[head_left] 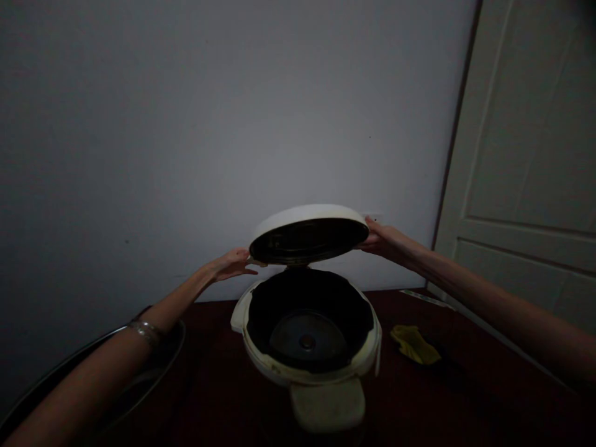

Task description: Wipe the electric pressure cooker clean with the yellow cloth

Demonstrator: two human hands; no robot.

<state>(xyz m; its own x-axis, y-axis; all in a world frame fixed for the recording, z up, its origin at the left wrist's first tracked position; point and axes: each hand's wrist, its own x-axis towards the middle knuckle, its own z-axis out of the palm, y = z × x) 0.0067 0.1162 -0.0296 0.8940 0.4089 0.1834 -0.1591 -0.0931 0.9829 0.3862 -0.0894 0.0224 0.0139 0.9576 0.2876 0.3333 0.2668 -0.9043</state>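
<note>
I can read no lettering in this dim light; the pale strip (426,299) at the back of the desk (209,372) is too small to make out. One cooker (267,366) stands mid-desk, its inner walls lost in black. Its one lid (310,239) is tilted up above the opening, the hinge area mostly hidden. My right hand (376,239) has its grip closed on the lid's right edge; my left hand (228,264) has fingers spread at the left edge, and I cannot tell whether they grip. One yellow cloth (414,344) lies right; one bowl (164,374), left, is partly covered by my forearm.
</note>
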